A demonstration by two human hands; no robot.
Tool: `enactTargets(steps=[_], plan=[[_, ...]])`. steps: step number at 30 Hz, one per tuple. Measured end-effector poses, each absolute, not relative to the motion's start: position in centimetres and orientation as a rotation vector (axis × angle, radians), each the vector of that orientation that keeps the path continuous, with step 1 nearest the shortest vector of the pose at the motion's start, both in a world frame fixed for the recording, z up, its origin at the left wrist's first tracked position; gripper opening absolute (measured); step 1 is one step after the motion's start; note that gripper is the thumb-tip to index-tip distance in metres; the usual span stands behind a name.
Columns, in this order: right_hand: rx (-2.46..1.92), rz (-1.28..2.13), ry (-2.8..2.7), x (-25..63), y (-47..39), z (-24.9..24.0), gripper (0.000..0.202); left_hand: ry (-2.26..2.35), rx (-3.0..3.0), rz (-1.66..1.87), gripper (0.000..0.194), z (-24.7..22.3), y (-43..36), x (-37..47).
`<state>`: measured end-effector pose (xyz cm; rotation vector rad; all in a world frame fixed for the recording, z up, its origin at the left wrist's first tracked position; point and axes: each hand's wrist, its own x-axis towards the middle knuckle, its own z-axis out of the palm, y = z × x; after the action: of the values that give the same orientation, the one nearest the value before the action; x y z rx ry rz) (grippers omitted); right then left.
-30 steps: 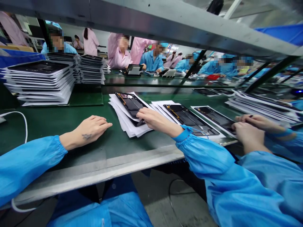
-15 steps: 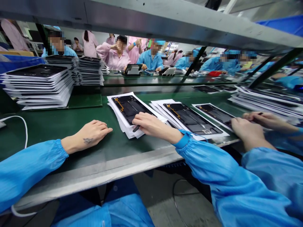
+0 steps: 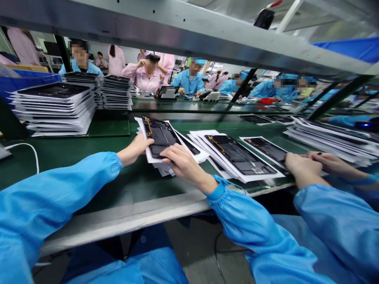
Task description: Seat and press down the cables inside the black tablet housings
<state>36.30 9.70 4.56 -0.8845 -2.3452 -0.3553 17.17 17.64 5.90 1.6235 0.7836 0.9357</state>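
Observation:
A black tablet back cover [image 3: 162, 138] with an orange ribbon cable lies on a white sheet, raised and shifted a little off the pile beneath. My left hand [image 3: 136, 148] grips its left edge, thumb on top and the other fingers hidden below. At the near edge, my right hand [image 3: 185, 163] has its fingers closed on the cover; a dark sliver under them is too small to name. Another black cover [image 3: 191, 146] shows partly from underneath, on the right. Beside it rests a second pile topped by a cover [image 3: 241, 154] with an orange cable.
Tall stacks of covers and paper [image 3: 56, 112] stand at the left, near a white cable [image 3: 31, 150]. On the right, a co-worker's hands [image 3: 304, 167] work at another cover [image 3: 265, 149]. A metal beam [image 3: 177, 29] crosses overhead. The table's pale front edge [image 3: 133, 221] runs below my arms.
My left hand has moved right from the tabletop and taken hold of the cover's left edge. The cover and its sheet have lifted and shifted, uncovering part of another cover beneath.

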Motion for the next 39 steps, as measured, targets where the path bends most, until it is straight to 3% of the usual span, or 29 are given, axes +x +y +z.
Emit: enactTargets(steps=[6, 12, 16, 19, 23, 31, 39], plan=[[-0.912, -0.12, -2.007, 35.3, 0.8, 3.5, 0.057, 1.192, 1.798, 0.855, 0.056, 6.3, 10.5, 5.1], [-0.655, 0.256, -1.816, 29.5, -1.1, 0.9, 0.018, 1.377, 1.807, 0.813, 0.053, 1.4, 6.8, 1.8], [-0.686, 0.37, -1.893, 25.3, -1.2, 0.2, 0.026, 1.317, 2.021, 0.534, 0.064, 1.3, 6.8, 0.3], [-0.715, 0.378, -2.003, 23.6, -1.3, -0.5, 0.029, 1.458, 2.393, 0.263, 0.047, 2.6, 5.8, -1.3], [-0.781, 0.355, -2.027, 22.9, -1.3, -1.8, 0.032, 1.279, 2.788, 0.313, 0.028, 2.1, 4.2, -2.1], [-0.862, 0.392, -1.917, 22.9, -1.1, -2.2, 0.033, 0.885, 2.661, 0.229, 0.012, 2.9, 6.0, -0.3], [-0.881, 0.425, -1.886, 23.1, -1.4, -2.3, 0.033, 0.844, 2.793, -0.017, 0.019, 4.1, 5.0, 0.6]])
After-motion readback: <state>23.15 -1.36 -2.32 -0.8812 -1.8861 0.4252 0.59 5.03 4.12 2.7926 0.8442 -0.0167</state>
